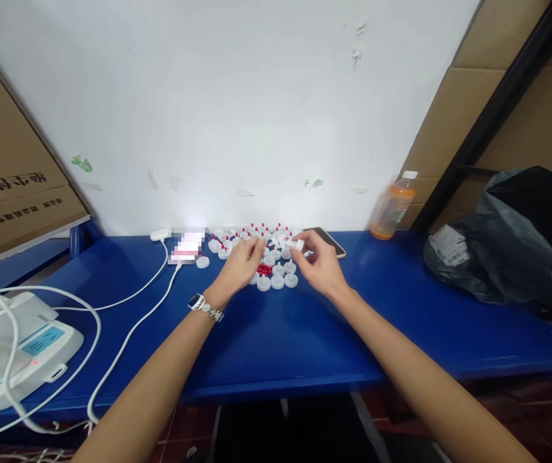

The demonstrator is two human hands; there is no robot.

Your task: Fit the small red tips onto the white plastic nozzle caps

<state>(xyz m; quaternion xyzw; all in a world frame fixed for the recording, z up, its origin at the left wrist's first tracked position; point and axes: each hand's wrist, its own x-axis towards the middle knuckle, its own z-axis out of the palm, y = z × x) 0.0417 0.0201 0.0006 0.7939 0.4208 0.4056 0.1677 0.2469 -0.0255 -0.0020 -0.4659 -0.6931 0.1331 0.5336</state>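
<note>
Several white plastic caps (277, 281) stand and lie in a cluster on the blue table, many at the back topped with small red tips. A little heap of loose red tips (265, 270) lies among them. My right hand (321, 260) pinches a white plastic cap (297, 245) between thumb and fingers, over the cluster's right side. On the left of the cluster, my left hand (243, 262) is closed with its fingers curled together; whatever they hold, if anything, is hidden. A watch and bracelet (203, 305) circle the left wrist. One cap (202, 262) lies apart at the left.
A phone (331, 243) lies behind my right hand. An orange drink bottle (394, 206) stands by the wall, near a dark plastic bag (511, 238). At left are a power strip (29, 347), white cables (135, 328) and a cardboard box (10, 141).
</note>
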